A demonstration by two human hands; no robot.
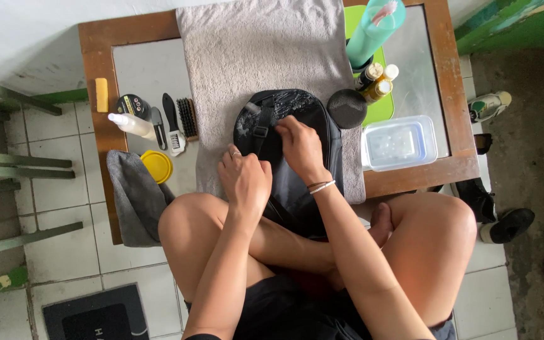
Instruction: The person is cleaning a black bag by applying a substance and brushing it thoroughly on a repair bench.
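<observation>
While the black fabric backpack [291, 151] lies lengthwise on the grey towel [253, 56], near end overhanging, the right hand [301, 146] presses its middle and the fisted left hand [245, 178] grips its left edge.

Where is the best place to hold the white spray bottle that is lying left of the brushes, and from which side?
Probably grip the spray bottle around its wide body, coming from above. It lies flat on the table, with a tin and brushes close beside it.
</observation>
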